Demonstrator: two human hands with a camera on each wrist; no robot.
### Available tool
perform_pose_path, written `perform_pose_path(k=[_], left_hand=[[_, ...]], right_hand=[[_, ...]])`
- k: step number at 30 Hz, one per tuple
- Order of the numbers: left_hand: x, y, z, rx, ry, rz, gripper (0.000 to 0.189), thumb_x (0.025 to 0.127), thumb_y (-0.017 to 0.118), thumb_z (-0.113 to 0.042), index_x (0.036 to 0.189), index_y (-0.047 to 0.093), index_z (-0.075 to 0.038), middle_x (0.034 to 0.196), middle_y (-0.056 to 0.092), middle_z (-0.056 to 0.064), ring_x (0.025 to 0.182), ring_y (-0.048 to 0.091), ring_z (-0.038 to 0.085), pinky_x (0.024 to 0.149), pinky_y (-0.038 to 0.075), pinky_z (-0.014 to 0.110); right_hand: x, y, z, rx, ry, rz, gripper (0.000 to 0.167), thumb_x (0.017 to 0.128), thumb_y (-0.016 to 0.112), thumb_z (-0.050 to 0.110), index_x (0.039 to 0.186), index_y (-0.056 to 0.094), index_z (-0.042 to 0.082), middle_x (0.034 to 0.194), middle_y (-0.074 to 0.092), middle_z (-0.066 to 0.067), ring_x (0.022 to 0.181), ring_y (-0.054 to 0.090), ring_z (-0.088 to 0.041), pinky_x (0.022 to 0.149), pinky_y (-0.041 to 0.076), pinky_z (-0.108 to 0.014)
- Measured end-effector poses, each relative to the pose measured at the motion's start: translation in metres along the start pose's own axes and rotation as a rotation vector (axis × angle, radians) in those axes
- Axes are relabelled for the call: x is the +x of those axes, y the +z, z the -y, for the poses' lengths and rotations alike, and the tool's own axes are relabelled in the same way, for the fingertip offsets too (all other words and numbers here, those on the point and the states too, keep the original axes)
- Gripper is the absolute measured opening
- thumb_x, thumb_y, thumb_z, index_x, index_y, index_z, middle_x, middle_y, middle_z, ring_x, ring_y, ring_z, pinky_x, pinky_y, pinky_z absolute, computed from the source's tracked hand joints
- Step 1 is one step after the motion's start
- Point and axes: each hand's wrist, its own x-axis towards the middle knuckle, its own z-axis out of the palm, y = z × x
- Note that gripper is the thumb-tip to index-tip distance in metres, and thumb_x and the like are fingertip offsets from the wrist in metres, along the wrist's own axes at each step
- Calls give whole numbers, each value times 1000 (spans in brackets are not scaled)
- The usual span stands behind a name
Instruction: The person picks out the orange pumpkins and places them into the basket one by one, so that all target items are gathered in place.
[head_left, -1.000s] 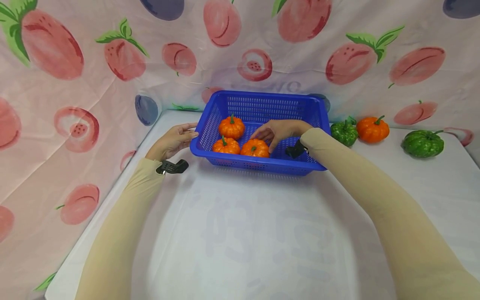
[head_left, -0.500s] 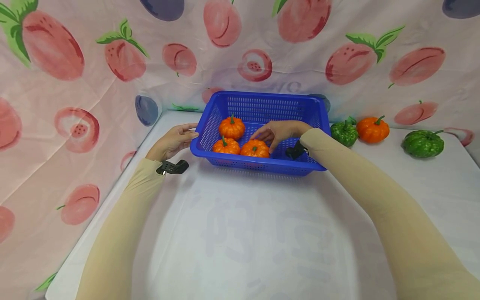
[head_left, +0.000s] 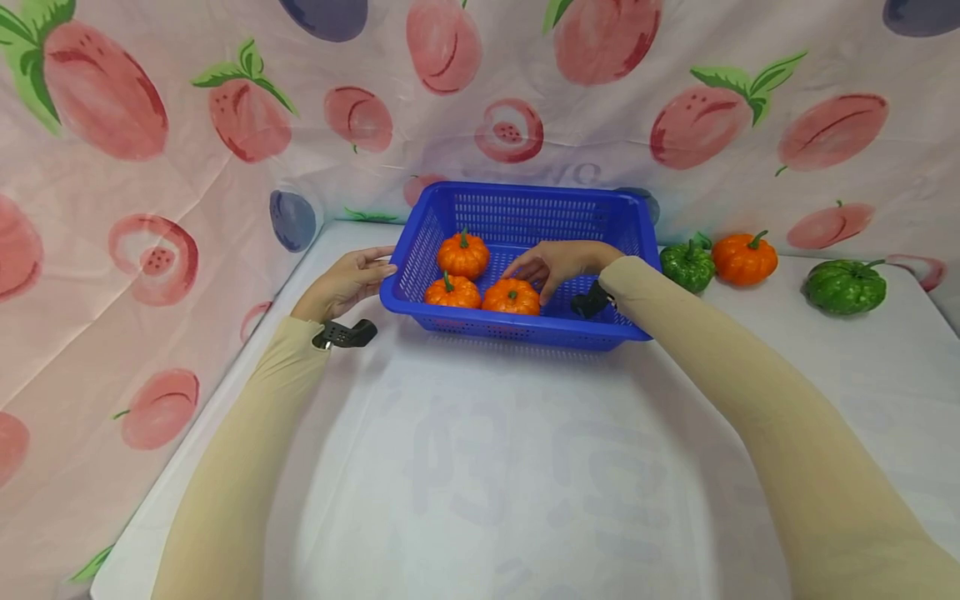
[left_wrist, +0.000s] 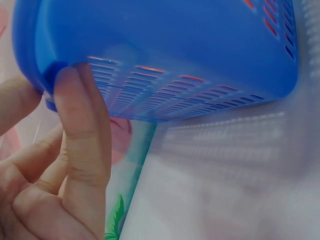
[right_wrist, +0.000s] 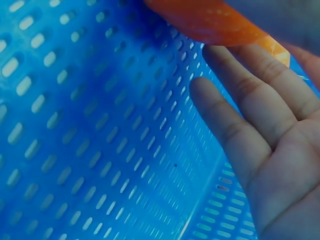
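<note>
A blue plastic basket (head_left: pixel 517 327) with slotted walls stands near the back of the table. My left hand (head_left: pixel 347 282) grips its left rim, with the thumb (left_wrist: pixel 80 115) below the lip in the left wrist view. Inside, my right hand (head_left: pixel 564 262) holds the front right orange pumpkin (head_left: pixel 512 297), thumb at its right side and fingers behind it. Part of that pumpkin (right_wrist: pixel 210 22) shows above the fingers (right_wrist: pixel 225 115) in the right wrist view. Another orange pumpkin (head_left: pixel 452 292) sits to its left, and a third orange pumpkin (head_left: pixel 462 256) lies behind them.
Right of the basket, a green pumpkin (head_left: pixel 688 267) and an orange pumpkin (head_left: pixel 746 258) stand close together. A second green pumpkin (head_left: pixel 846 287) lies farther right. The fruit-print cloth (head_left: pixel 570 117) hangs close behind the basket, above the white tabletop (head_left: pixel 517 467).
The front right pumpkin has shifted very slightly to the right under my right hand. My left hand and the basket have stayed in place.
</note>
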Motion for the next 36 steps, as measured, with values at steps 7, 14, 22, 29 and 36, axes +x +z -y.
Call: perform_pose_path(k=[7,14,22,29,36], left_hand=[[0,0,1,-12,7,10,61,95,52,-12,148,24,-2,92,66,-8,81,64,5,74,54,14],[1,-1,1,-19,10,14,61,95,52,-12,148,23,-1,92,66,-8,81,64,4,74,54,14],[1,0,1,-2,14,8,59,96,51,-11,148,24,-2,95,64,-8,81,64,4,74,54,14],[1,0,1,5,9,-10,58,96,51,-12,148,26,-3,97,63,-7,81,64,4,74,54,14],[1,0,0,-3,8,3,59,96,51,-11,148,24,-2,94,64,-9,81,64,4,74,54,14]], right_hand=[[2,1,-2,-12,3,-1,66,79,67,-10,139,45,7,145,41,-19,134,40,-34,104,43,-43],[5,2,-2,-10,16,-5,66,80,67,-9,139,45,9,145,41,-18,134,41,-33,104,43,-43],[2,-1,-2,9,7,-12,65,80,67,-8,139,45,7,145,41,-18,134,41,-34,103,43,-43],[0,-3,-3,20,-38,-1,62,81,68,-5,139,45,6,145,41,-17,135,39,-33,103,44,-43],[-2,-4,-2,60,-50,-17,61,82,67,-5,138,46,5,145,44,-13,134,41,-30,101,46,-40]])
